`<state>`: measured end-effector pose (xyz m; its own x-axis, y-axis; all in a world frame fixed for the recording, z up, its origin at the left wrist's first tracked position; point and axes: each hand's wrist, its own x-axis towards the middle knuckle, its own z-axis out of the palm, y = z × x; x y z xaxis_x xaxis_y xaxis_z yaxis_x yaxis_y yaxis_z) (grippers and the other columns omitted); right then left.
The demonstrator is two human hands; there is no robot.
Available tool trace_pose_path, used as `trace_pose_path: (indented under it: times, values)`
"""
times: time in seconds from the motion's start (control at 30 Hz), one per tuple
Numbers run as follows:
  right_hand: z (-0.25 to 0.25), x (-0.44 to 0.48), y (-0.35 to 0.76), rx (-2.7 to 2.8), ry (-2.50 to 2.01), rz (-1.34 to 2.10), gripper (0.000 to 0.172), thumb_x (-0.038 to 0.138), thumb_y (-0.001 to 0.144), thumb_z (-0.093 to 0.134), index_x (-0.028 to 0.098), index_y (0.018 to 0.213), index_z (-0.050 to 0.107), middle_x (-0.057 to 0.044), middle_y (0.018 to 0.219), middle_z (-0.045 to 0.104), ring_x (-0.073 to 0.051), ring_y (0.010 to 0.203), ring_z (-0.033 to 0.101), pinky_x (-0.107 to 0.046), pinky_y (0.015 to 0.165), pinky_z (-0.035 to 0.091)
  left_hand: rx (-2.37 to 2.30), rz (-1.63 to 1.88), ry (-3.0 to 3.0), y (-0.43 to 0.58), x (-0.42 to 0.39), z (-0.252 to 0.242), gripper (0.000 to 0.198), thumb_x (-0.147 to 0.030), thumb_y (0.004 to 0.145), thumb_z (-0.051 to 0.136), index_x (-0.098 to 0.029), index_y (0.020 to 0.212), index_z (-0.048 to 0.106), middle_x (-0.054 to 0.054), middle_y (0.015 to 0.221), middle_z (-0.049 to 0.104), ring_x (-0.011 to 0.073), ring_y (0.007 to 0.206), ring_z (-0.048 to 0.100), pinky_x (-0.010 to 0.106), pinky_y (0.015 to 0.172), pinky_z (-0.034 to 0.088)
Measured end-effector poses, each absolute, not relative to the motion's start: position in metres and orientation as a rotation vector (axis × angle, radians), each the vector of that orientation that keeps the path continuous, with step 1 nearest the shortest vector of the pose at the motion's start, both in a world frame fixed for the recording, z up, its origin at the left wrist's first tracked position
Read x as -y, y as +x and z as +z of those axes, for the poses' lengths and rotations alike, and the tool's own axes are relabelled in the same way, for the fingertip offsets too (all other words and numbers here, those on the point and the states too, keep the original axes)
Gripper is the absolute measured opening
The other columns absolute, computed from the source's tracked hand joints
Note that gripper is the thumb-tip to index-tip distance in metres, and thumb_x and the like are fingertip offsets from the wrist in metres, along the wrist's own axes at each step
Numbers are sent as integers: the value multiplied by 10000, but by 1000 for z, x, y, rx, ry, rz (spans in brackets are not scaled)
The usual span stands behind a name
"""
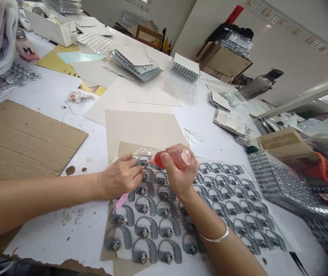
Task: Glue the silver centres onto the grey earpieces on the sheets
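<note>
My right hand [178,172] is closed round a small red squeeze bottle [173,158], its tip pointing left toward my left hand. My left hand [122,177] pinches a thin pink tool [122,200] whose handle sticks out below the fingers. Both hands hover over a card sheet [129,147] covered with rows of several grey hook-shaped parts [145,226], each with a small metal piece at its end. A silver bangle [215,237] circles my right wrist.
A large brown cardboard sheet [23,138] lies to the left. Beige cards [141,126] lie behind the parts. Clear blister trays [279,180] stand at the right, more trays [181,78] and boxes at the back. A crumpled tissue [79,96] lies on the white table.
</note>
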<state>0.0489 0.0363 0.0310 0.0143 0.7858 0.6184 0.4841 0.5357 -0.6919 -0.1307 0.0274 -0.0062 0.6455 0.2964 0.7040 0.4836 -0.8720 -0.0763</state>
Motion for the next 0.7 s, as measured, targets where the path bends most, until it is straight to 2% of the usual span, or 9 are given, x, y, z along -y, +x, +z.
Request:
trace_pose_path:
  times: [0.23,0.7]
  values:
    - [30,-34,47,1741,-1010,299,99,178,767,668,198,703,594,25,693,604,-102,613,575,-243,598,493,636,-1045,-2613,-131,-27,-5,214,-67,834,585,-110,625,613,69,731,683,161,595,498,333,624,378]
    - [26,-34,47,1760,-994,305,116,169,769,666,189,698,576,20,686,596,-104,613,567,-244,590,485,632,-1034,-2617,-131,-27,-3,227,-69,858,551,-112,643,608,69,719,676,156,593,494,333,634,376]
